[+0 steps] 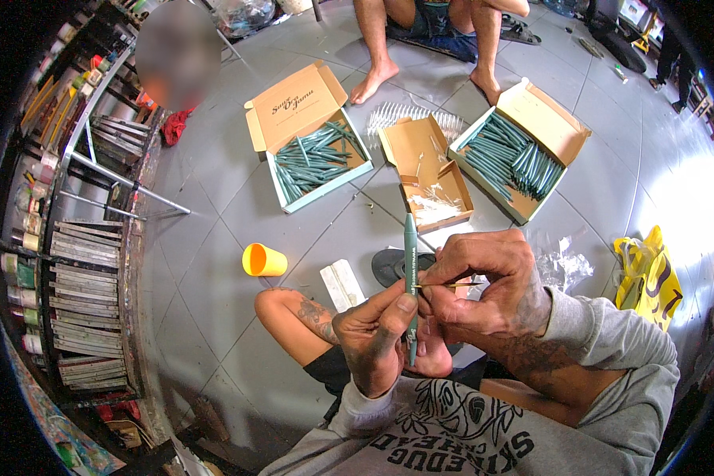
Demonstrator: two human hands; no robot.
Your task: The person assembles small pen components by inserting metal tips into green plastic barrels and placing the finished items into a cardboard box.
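A green pen (411, 252) stands almost upright in front of me, with small white print along its barrel. My left hand (375, 333) is closed on its lower half, thumb pressed against the barrel. From the right, my right hand (490, 279) pinches a thin, pointed, brass-coloured sliver (460, 285) whose one end meets the pen's side at mid-height. What exactly this sliver is I cannot make out. Beyond my hands, a left carton (297, 99) and a right carton (573, 143) hold many similar green pens. Between them, a smaller carton (404, 143) contains small white pieces (436, 205).
A yellow cup (264, 260) and a white block (342, 284) are on the tiled floor to the left. Clear plastic (565, 266) and a yellow bag (650, 274) lie right. A loaded rack (87, 301) lines the left side. Another person's bare feet (374, 82) rest behind the cartons.
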